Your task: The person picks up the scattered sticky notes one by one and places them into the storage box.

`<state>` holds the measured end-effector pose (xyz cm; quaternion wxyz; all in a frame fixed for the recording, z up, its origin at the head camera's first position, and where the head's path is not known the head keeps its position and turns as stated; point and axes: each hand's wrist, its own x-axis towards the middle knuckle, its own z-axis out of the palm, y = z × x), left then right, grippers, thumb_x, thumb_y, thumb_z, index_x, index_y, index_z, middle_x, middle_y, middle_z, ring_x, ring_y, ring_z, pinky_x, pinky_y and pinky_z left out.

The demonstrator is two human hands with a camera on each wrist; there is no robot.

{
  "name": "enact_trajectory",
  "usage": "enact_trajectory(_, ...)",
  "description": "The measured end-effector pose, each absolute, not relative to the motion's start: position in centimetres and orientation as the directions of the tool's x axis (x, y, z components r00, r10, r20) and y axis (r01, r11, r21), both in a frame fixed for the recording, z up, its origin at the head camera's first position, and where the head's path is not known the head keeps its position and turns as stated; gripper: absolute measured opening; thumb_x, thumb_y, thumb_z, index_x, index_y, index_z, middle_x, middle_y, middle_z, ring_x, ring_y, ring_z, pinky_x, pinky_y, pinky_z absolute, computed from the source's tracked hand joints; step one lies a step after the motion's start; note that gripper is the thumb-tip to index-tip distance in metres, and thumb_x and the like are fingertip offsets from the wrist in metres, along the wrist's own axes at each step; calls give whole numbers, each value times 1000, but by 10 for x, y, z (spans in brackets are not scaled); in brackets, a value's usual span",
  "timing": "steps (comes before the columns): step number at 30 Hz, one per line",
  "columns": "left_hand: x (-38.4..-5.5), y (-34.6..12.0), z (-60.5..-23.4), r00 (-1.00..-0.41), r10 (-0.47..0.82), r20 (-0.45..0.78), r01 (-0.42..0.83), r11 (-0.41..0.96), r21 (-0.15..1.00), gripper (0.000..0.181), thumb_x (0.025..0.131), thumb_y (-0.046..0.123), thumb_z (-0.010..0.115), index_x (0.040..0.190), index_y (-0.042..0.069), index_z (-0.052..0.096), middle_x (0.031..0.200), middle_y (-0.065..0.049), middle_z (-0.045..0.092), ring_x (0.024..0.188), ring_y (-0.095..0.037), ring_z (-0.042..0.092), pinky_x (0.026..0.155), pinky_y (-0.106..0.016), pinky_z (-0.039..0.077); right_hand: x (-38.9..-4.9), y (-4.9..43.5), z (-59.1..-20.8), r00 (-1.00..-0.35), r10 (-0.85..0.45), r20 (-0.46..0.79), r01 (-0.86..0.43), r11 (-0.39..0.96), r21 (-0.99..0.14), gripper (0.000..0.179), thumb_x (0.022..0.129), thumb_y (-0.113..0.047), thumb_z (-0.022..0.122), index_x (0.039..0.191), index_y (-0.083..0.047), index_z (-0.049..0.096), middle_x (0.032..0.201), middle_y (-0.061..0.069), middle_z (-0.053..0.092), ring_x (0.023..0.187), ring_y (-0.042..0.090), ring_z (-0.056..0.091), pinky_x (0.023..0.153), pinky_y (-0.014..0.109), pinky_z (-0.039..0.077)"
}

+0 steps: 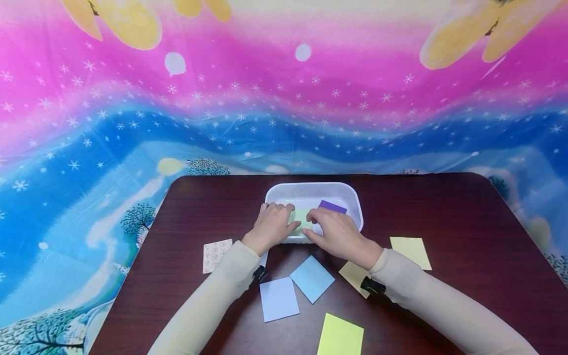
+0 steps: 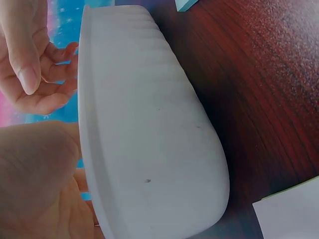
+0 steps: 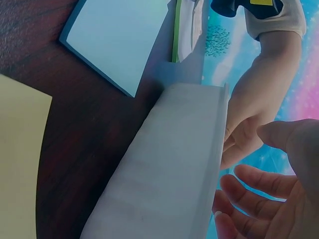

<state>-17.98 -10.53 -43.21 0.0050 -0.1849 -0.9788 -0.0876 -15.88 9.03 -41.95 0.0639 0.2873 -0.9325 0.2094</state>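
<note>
A white plastic bin (image 1: 315,188) stands toward the back of the table. Inside it lie a pale green sticky-note pad (image 1: 302,217) and a purple pad (image 1: 333,206). My left hand (image 1: 272,224) reaches over the bin's left side, its thumb and fingers beside the green pad. Opposite it, my right hand (image 1: 339,234) hangs over the front rim with loosely bent fingers, holding nothing. In the left wrist view, the bin's outer wall (image 2: 149,119) covers part of the left fingers.
Around the bin lie a patterned pad (image 1: 215,254), a lavender pad (image 1: 279,299), a blue pad (image 1: 312,279), a bright yellow pad (image 1: 341,335), a tan pad (image 1: 353,275) partly under the right forearm and a pale yellow pad (image 1: 410,252). A printed cloth (image 1: 284,108) hangs behind the table.
</note>
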Motion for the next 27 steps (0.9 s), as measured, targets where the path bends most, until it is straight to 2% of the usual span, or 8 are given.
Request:
enact_trajectory(5, -180, -106, -433, -927, 371, 54, 375, 913, 163, 44, 97, 41, 66, 126, 8, 67, 106, -10, 76, 99, -29, 69, 94, -47, 46, -162, 90, -420, -828, -509, 235, -561, 744, -362, 31, 90, -36, 76, 105, -10, 71, 90, 4, 72, 72, 11, 61, 59, 28, 49)
enact_trajectory(15, -179, -105, -432, -929, 368, 39, 370, 917, 147, 46, 97, 43, 65, 127, 8, 66, 106, -10, 76, 101, -30, 69, 97, -48, 45, -168, 91, -421, -843, -499, 199, -537, 764, -359, 30, 90, -37, 75, 102, -10, 71, 79, 4, 66, 65, 10, 49, 54, 27, 40)
enact_trajectory(27, -178, -104, -433, -929, 369, 28, 369, 918, 147, 46, 98, 41, 65, 127, 6, 65, 104, -12, 77, 101, -31, 70, 100, -48, 44, -171, 93, -422, -856, -500, 134, -511, 778, -366, 35, 90, -39, 75, 107, -9, 72, 83, 4, 69, 69, 11, 53, 56, 29, 43)
